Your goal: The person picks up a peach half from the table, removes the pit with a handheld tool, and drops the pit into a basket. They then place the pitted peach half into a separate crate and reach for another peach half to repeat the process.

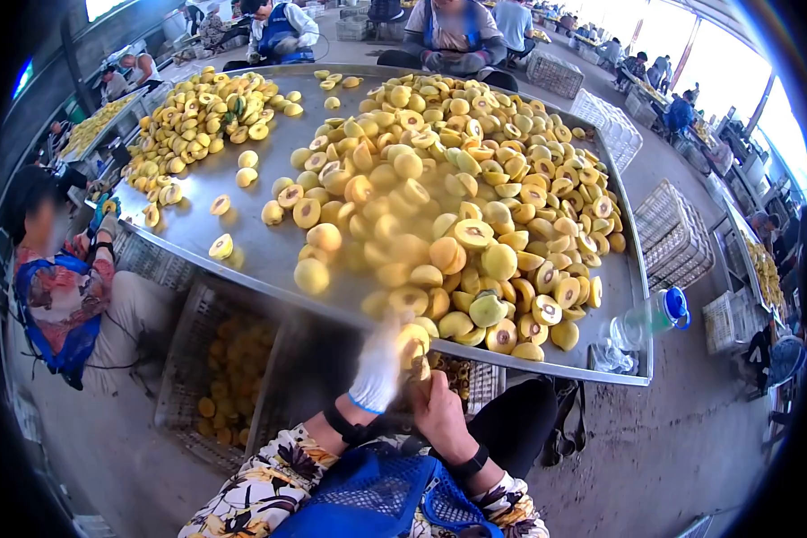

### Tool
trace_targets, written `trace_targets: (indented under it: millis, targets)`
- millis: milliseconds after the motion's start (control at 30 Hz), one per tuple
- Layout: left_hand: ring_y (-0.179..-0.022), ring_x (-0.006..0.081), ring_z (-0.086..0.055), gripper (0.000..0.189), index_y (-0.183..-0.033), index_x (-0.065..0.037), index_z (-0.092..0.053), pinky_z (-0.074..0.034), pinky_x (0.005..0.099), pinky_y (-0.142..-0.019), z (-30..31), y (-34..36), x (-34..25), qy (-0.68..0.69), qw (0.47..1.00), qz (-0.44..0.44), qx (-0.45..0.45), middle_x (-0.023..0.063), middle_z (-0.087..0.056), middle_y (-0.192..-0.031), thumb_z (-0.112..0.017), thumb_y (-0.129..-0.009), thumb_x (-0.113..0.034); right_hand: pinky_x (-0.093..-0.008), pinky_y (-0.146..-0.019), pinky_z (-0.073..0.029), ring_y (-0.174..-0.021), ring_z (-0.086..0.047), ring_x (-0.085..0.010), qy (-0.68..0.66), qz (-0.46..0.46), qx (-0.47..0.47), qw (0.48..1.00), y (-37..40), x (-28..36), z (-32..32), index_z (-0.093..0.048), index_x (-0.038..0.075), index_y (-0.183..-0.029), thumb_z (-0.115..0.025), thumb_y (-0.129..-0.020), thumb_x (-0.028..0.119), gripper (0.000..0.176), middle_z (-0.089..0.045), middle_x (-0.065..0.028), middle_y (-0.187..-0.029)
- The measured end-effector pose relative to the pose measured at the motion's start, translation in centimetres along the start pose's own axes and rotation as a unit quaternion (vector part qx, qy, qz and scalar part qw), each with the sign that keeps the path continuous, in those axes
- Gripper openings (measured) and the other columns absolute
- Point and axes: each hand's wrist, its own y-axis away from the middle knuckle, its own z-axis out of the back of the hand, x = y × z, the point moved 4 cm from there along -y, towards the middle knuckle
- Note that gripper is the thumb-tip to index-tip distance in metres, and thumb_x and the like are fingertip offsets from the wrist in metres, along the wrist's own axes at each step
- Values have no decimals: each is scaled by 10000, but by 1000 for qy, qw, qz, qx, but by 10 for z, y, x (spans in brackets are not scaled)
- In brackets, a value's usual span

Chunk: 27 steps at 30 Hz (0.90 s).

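Note:
My left hand (378,360), in a white glove with a blue cuff edge, is closed on a yellow peach half (412,339) at the table's near edge. Just right of it, my bare right hand (441,411) has its fingers curled close against the fruit; what they grip is hidden. In front of both hands, a large heap of halved yellow peaches (511,224) covers much of the metal table (269,255), several with reddish-brown centres showing. Haze blurs the heap's middle and part of my left hand.
A second peach pile (197,121) lies at the far left. A plastic bottle (646,323) with a blue cap stands at the right corner. Below are a crate of peaches (233,386) and another crate (486,386). Stacked crates (672,233) stand right. Co-workers (63,287) sit around.

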Motion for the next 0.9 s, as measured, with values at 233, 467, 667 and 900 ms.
trace_targets:
  millis: [233,467,667,900]
  targets:
    - [-881,129,-586,419,-1081,-11,-579,-489,261,-723,-14,23,-40,-137,988,-38,62,71,-613,-962,-446,-952,-386,-367,-455,-421,-485,-526,-268,-84,-14,5,996,4,-11,0,-458,15,-950,-591,-859,152,212,-558,-118,-643]
    - [-809,204,-638,404,-1107,-6,-517,-518,270,-618,-11,26,-62,-110,962,-46,246,144,-631,-973,-473,-938,-369,-217,-384,-338,-396,-328,-67,-524,-234,221,789,11,-7,23,-461,58,-968,-507,-933,177,132,-394,-10,-600]
    - [-738,227,-654,457,-1090,-25,-515,-496,285,-461,-7,32,-55,-21,958,205,200,124,-639,-969,-456,-926,-448,-466,-590,-456,-738,-570,-449,97,-52,-192,975,0,-34,43,-483,-4,-937,-611,-834,175,243,-586,-265,-790]
    - [-866,189,-625,378,-1154,-27,-521,-510,273,-643,-1,20,-29,24,989,120,85,83,-627,-990,-481,-944,-338,-447,-559,-455,-676,-580,-434,37,-49,-69,996,10,-11,23,-498,6,-929,-624,-813,137,216,-588,-242,-712]
